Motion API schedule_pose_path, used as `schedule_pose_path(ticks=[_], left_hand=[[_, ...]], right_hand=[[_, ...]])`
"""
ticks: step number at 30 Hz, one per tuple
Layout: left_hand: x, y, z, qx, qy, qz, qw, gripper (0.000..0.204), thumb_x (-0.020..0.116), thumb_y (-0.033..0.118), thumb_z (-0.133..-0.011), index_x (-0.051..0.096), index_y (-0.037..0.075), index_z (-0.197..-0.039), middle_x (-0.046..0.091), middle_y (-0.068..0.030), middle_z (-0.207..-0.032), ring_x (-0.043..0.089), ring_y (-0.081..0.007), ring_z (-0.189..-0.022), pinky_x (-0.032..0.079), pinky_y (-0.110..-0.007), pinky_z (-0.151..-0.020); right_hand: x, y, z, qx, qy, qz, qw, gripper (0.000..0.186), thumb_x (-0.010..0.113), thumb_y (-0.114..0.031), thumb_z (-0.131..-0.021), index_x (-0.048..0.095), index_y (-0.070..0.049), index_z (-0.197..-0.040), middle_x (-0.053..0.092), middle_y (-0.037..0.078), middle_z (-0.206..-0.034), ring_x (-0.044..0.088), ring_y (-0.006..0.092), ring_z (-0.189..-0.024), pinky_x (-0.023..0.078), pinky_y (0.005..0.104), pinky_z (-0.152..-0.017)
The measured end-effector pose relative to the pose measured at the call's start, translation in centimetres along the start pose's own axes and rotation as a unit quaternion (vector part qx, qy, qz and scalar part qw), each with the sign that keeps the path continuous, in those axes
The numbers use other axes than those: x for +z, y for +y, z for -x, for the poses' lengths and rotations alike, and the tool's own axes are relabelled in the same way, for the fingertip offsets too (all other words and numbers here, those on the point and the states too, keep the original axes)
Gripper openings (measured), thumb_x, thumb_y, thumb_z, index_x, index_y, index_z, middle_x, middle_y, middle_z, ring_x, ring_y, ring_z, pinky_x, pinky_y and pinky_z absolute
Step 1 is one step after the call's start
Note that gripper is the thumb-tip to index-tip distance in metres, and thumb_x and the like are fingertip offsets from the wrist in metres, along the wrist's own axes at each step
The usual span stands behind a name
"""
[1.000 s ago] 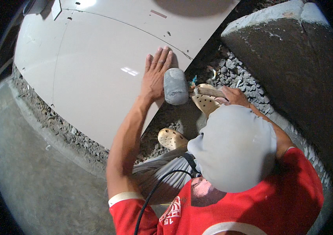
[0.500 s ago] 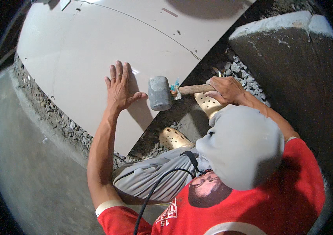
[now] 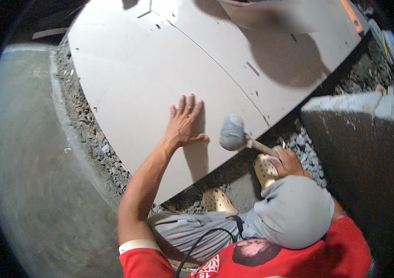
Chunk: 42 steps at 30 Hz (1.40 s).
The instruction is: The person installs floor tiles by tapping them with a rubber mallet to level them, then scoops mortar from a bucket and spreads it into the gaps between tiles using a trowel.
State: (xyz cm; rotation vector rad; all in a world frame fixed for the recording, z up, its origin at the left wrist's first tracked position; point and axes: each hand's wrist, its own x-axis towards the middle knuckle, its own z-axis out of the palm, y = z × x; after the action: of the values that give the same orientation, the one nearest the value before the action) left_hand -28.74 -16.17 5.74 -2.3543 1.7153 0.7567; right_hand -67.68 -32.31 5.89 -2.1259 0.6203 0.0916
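My left hand [image 3: 185, 124] lies on a large pale tile [image 3: 146, 88], its fingers spread. In my right hand [image 3: 289, 163] is the wooden handle of a rubber mallet [image 3: 232, 133]. The mallet's grey head is over the tile's near right edge, to the right of my left thumb; I cannot tell whether it touches the surface. Bits of something blue and ragged show where the handle meets the head. A thin dark joint line [image 3: 220, 66] runs across the pale surface beyond my hands.
Gravel and soil [image 3: 96, 141] border the tile on the left, beside a smooth concrete floor [image 3: 25, 162]. On the right stands a dark block [image 3: 354, 148] with a rough pale top, near loose grey stones [image 3: 305, 150]. An orange bar [image 3: 352, 17] lies at the far right. My beige clogs [image 3: 217, 200] are below the tile edge.
The view has shifted, so more of the far tiled surface shows. The mallet head has tilted upward relative to its handle hand. My left hand stays spread on the tile.
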Motion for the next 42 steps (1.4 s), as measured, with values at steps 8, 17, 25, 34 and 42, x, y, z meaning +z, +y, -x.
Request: schedule_pose_path(ticks=[8, 17, 25, 34, 42], left_hand=[[-2.7, 0.7, -15.3, 0.033, 0.183, 0.057, 0.981, 0.095, 0.052, 0.072, -0.091, 0.026, 0.017, -0.164, 0.02, -0.0185, -0.171, 0.011, -0.0401, -0.159, 0.009, -0.064, -0.126], [-5.6, -0.2, -20.1, -0.065, 0.329, 0.144, 0.931, 0.089, 0.056, 0.056, -0.094, 0.033, 0.0, -0.159, 0.025, -0.0273, -0.166, 0.017, -0.0425, -0.156, 0.009, -0.058, -0.127], [-8.1, 0.3, -19.5, -0.118, 0.313, 0.201, 0.921, 0.084, 0.057, 0.048, -0.096, 0.033, -0.003, -0.158, 0.025, -0.0298, -0.165, 0.017, -0.0451, -0.155, 0.008, -0.059, -0.126], [-8.5, -0.2, -20.0, -0.132, 0.266, 0.228, 0.927, 0.082, 0.054, 0.048, -0.098, 0.029, 0.001, -0.16, 0.021, -0.0289, -0.166, 0.013, -0.0451, -0.156, 0.007, -0.062, -0.125], [-8.2, -0.2, -20.3, -0.138, 0.247, 0.227, 0.932, 0.083, 0.056, 0.049, -0.097, 0.029, 0.003, -0.161, 0.018, -0.0265, -0.168, 0.012, -0.0429, -0.157, 0.01, -0.063, -0.124]], right_hand=[[-2.1, 4.0, 2.8, 0.157, 0.055, -0.034, 0.985, 0.036, 0.064, -0.027, -0.097, 0.065, 0.001, -0.119, 0.073, 0.017, -0.089, 0.069, 0.0322, -0.068, 0.053, 0.0409, -0.065], [-4.5, 0.9, -4.6, 0.19, 0.125, -0.03, 0.973, 0.037, 0.056, -0.025, -0.103, 0.061, 0.007, -0.12, 0.067, 0.024, -0.098, 0.064, 0.0374, -0.09, 0.049, 0.0474, -0.084], [-4.0, 1.2, -14.5, 0.236, 0.188, -0.136, 0.944, 0.039, 0.051, -0.044, -0.109, 0.054, -0.009, -0.093, 0.044, -0.006, -0.067, 0.04, 0.0048, -0.053, 0.033, 0.025, -0.049], [-5.1, 0.8, -16.2, 0.269, 0.119, -0.117, 0.949, 0.037, 0.05, -0.032, -0.105, 0.056, 0.004, -0.11, 0.056, 0.01, -0.075, 0.056, 0.023, -0.069, 0.046, 0.0393, -0.064], [-5.1, 0.2, -17.0, 0.253, 0.114, -0.163, 0.947, 0.035, 0.046, -0.038, -0.11, 0.049, -0.007, -0.093, 0.048, -0.001, -0.071, 0.045, 0.0085, -0.058, 0.036, 0.0276, -0.051]])
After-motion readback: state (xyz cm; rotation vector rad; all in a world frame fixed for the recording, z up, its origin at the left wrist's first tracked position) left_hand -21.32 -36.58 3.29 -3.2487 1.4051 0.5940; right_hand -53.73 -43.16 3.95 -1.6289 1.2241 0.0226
